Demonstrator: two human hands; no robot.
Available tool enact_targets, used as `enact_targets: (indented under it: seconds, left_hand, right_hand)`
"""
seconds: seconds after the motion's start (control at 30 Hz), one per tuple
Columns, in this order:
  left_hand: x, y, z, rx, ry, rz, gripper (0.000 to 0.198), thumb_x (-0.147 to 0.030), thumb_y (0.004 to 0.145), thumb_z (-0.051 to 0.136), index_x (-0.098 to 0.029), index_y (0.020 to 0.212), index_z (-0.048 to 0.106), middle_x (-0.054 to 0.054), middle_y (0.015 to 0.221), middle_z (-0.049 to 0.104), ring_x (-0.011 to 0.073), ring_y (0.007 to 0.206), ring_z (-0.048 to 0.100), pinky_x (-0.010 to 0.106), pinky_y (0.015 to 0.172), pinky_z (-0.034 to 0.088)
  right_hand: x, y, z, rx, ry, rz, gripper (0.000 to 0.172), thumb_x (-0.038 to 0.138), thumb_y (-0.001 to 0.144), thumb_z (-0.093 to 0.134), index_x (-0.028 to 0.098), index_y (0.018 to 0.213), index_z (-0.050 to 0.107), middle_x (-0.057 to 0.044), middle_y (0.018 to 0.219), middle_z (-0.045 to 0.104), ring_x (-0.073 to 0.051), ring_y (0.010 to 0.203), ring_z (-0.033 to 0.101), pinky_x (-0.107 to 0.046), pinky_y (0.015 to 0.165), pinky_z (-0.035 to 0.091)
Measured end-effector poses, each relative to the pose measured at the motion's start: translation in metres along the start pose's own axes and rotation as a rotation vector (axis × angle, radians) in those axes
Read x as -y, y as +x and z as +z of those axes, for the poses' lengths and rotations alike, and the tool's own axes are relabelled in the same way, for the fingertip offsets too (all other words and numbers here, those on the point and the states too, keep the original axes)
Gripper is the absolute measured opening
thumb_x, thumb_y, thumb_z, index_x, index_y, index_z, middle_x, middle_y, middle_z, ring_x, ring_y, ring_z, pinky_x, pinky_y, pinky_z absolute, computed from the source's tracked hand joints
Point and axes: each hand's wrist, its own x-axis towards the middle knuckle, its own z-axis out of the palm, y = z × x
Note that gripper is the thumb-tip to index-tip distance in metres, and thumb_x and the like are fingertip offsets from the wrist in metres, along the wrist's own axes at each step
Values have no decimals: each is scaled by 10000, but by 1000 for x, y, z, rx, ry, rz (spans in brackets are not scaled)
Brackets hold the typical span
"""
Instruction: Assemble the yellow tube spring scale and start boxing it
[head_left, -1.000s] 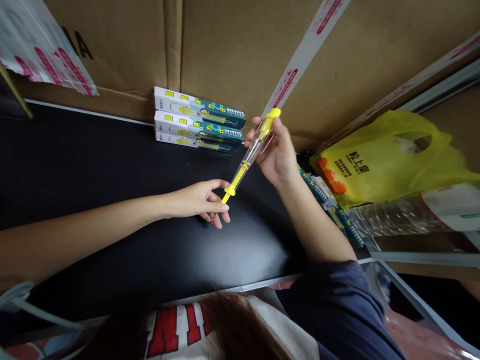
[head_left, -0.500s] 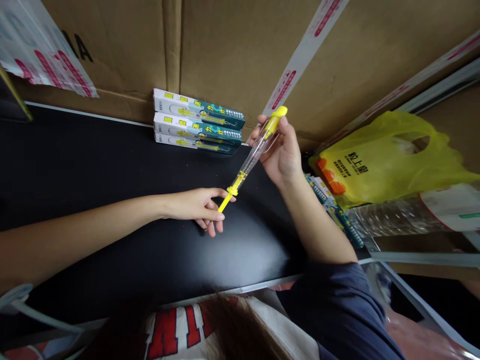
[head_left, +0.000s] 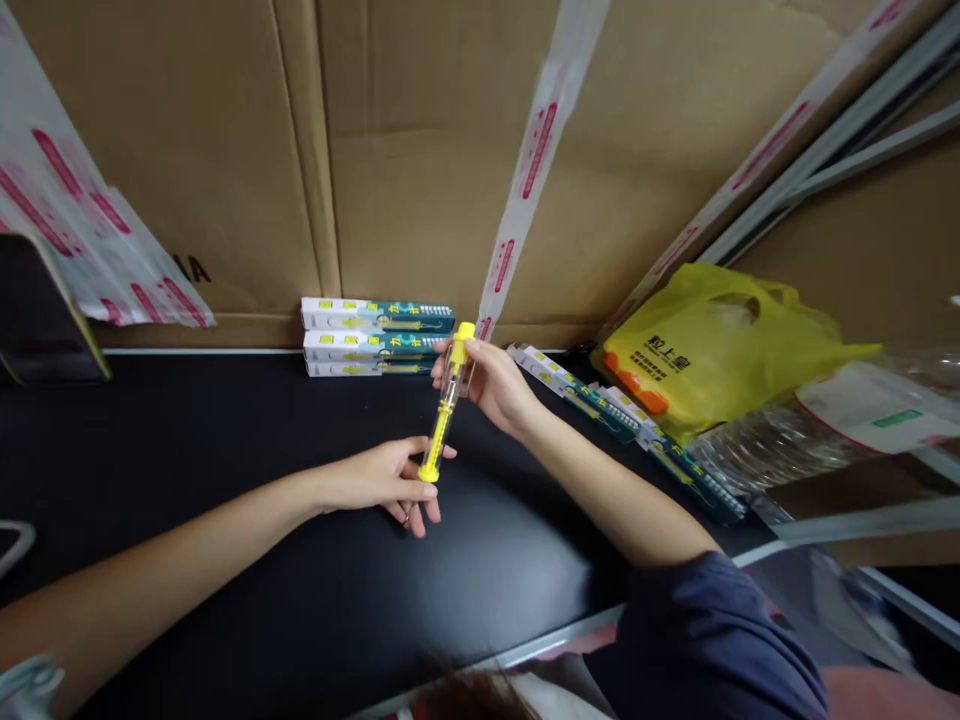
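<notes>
A clear tubular spring scale with yellow end caps and a yellow inner scale is held above the black tabletop, slightly tilted. My right hand is closed around its upper end, with the thumb by the top cap. At the lower end, my left hand has thumb and fingers about the bottom cap; the hook there is hidden by the fingers. The yellow inner rod sits inside the tube. Behind the scale, a stack of spring scale boxes lies against the cardboard.
More spring scale boxes lie at the right, beside a yellow plastic bag and a large clear bottle. Taped cardboard rises behind the black table. A dark phone-like object stands at the left.
The yellow rod, pulled out below the tube before, is now back inside it. My hands have come closer together, and the view has tilted upward.
</notes>
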Motion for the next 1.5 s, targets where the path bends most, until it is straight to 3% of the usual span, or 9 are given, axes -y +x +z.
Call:
enact_targets:
  seconds: [0.17,0.37,0.57,0.8,0.97,1.17,1.37,1.5]
  left_hand:
    - [4,0,-2,-4,19,-15,800,-520,831,825,-219,1469,447,24,879,789,138,623,733,257,628,500]
    - [-2,-5,-2,69,50,-34,748,-515,857,805,-213,1461,484,34,870,793,145,655,750,244,630,494]
    - [-5,-8,-4,32,43,20,789,-495,863,807,-230,1501,428,22,878,790,152,685,762,248,648,519]
    - [2,-5,-3,107,32,-27,814,-518,862,808,-215,1510,417,21,863,788,141,675,759,245,666,526]
    - [-3,-9,-11,70,59,-5,861,-485,868,814,-234,1559,367,13,854,786,155,704,773,256,680,549]
    - [3,-7,-14,197,130,-52,749,-548,886,775,-230,1491,467,20,808,781,144,635,753,231,625,518]
    - [-9,-15,-7,20,91,69,880,-549,805,849,-229,1502,416,8,866,755,137,651,721,254,643,507]
    - [-2,-19,3,-194,89,231,633,-720,889,658,-206,1234,531,4,803,708,54,460,495,223,486,314]
  right_hand:
    - [1,3,0,5,27,3,415,592,833,741,196,954,751,-51,814,775,-160,731,721,-246,628,561]
    - [16,6,-7,-102,90,-80,343,531,878,711,201,958,756,-25,797,761,-127,679,699,-240,663,585]
    - [5,1,6,-10,75,8,407,581,858,733,202,1005,755,-40,811,769,-160,724,726,-251,622,575]
    - [9,4,-1,-76,91,-49,375,558,860,750,198,963,749,-21,792,761,-138,692,722,-245,654,591]
    - [5,2,5,26,73,-4,428,596,841,742,197,996,738,-49,828,778,-166,711,724,-251,581,555]
    - [7,2,9,-50,112,-34,383,573,873,730,202,965,746,-29,811,767,-149,708,719,-251,616,574]
    - [3,1,11,33,115,-31,431,587,851,756,200,1040,749,-41,838,795,-144,719,735,-244,663,586]
    - [2,-1,13,16,91,-46,424,606,878,724,208,1024,720,-57,860,811,-164,749,745,-280,706,610]
